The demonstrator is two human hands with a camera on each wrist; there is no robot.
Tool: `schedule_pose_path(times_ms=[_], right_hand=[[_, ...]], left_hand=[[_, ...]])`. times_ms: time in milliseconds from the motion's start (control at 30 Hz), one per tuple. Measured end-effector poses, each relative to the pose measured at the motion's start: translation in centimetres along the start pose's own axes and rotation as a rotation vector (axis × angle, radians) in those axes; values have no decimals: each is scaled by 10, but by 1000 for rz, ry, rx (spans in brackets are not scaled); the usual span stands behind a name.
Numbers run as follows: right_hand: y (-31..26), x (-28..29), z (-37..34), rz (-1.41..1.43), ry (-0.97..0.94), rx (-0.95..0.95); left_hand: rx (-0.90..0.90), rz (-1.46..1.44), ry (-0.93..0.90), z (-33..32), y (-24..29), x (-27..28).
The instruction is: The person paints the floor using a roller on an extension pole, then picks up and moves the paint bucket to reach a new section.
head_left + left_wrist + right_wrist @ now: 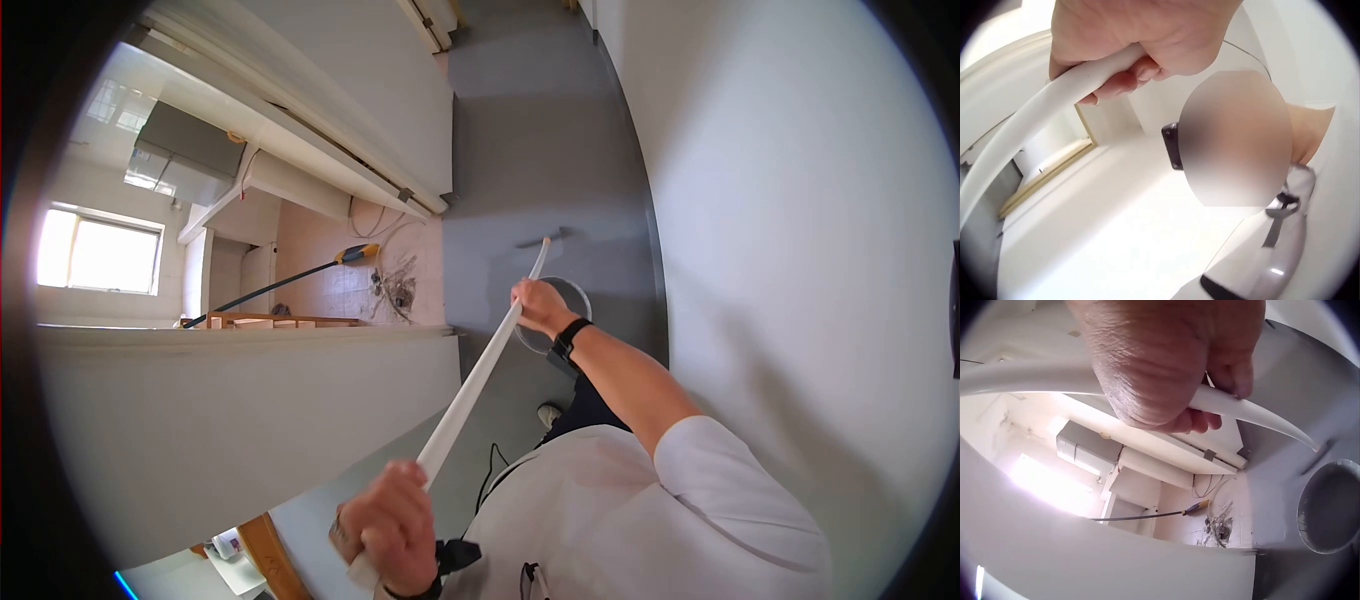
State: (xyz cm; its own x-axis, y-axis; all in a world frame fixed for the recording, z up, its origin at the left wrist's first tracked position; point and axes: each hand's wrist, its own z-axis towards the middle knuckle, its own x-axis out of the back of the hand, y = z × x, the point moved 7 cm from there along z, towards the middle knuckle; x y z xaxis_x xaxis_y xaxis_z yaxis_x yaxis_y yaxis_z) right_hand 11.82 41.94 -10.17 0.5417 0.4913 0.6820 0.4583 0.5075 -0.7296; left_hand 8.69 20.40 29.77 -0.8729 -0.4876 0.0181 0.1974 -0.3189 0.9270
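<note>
A long white pole [466, 401] slants across the head view, ending in a thin grey crosswise head [560, 234] on the grey floor. My left hand [390, 525] grips the pole near its upper end, fingers curled round it. Lower down the shaft, my right hand [541, 306] holds it too, and the right wrist view shows its fingertips wrapped round the pole [1244, 411]. Beside the crosswise head stands a round bucket [1300, 522] with grey inside, partly hidden behind my right hand and wrist in the head view.
The grey floor [530, 140] runs between a white wall [790, 200] on the right and a doorway on the left. Through the doorway lie a yellow-and-black long-handled tool [355, 254] and a pile of debris [400, 287]. A dark cable [490, 465] hangs near my body.
</note>
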Motion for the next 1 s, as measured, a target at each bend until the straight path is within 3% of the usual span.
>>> schedule_pose_path(times_ms=[133,200,233,333,400,533,633,733,833,933,1000], right_hand=[[50,-2,-5,41,17,11],[47,16,-27,89,-6,69],[46,27,-31,36,-40,49],[51,58,-45,131,-65,-4],[62,66,-35,141,-44,7],[103,76,14,83,47,-17],[128,75,21,73,3,12],[126,95,-7,101,-11,20],[113,134,-36,93,-76,-97],[106,154,-50,129,28,-37],[111,170,-29,113,61,-41]], left_hand=[[106,23,51,16,-33,-22],[154,112,-45,6,-25,-45],[124,71,-139,12,-19,-48],[19,-132,-109,26,-3,-63],[-74,-171,-154,36,-4,-89],[13,-57,-103,69,-39,-116],[95,47,-113,85,-62,-132],[22,-42,-170,94,-39,-151],[-31,-119,-239,89,-7,-158],[-97,-171,-314,84,10,-178],[-61,-180,-239,89,2,-184]])
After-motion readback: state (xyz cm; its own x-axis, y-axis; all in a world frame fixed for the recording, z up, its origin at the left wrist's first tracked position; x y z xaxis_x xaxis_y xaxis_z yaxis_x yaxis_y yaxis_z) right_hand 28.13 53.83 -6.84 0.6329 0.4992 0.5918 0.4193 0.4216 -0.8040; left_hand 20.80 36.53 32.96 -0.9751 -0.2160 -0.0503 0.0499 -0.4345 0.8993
